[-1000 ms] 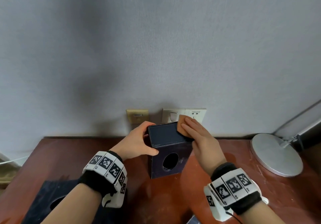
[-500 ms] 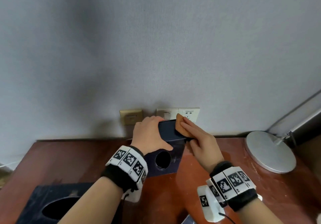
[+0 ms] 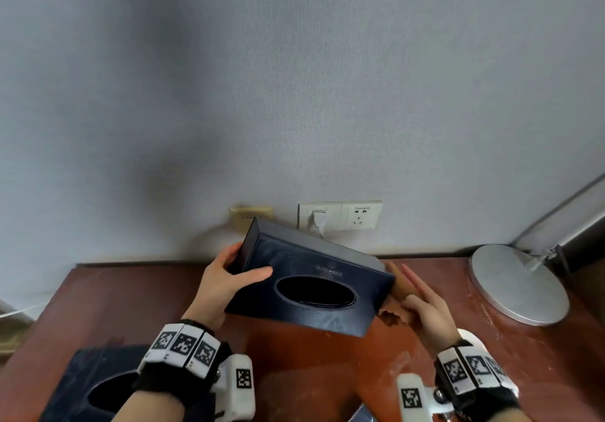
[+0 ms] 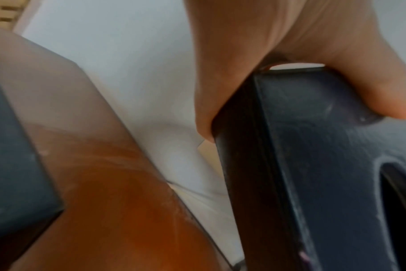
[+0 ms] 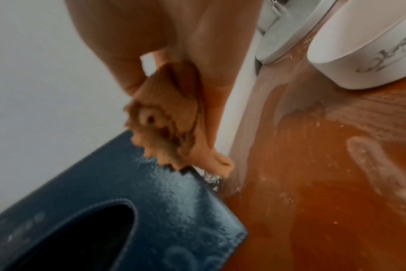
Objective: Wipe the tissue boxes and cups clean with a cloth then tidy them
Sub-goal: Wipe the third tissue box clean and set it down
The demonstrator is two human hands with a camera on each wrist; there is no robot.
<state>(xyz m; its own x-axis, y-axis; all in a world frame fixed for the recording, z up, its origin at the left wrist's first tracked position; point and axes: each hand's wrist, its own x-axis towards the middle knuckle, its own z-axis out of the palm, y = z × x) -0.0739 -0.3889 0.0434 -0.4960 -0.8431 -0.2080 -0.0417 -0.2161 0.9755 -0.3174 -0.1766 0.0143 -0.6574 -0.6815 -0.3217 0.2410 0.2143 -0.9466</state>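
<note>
Tissue box (image 3: 304, 277), the dark blue one in hand, is held up off the worktop (image 3: 137, 294), tilted with its left end higher and its oval slot facing the camera. It looks stiff-walled with a leather-like, stitched skin, and since one hand carries it by a single end, I judge it light and probably empty. That grained skin should give decent friction, though the pale dusty film around the slot could make it a little slick. The short end is a sound place to take hold: thumb on the slot face, fingers round behind, clear of the opening.

A second tissue box (image 3: 82, 385) of the same dark blue lies flat on the worktop at the near left, slot upward, well apart from the first.

The left hand (image 3: 226, 286) has its grip clamped on the raised box's left end, thumb across the top face. The right hand (image 3: 425, 307) sits just beside the box's right end, holding the cloth (image 3: 391, 315), a soft, frayed, tan rag; its fingers look fairly straight with the thumb pinning the fabric, though blur makes that uncertain.

A white cup (image 5: 369, 47) stands on the worktop further right.
</note>
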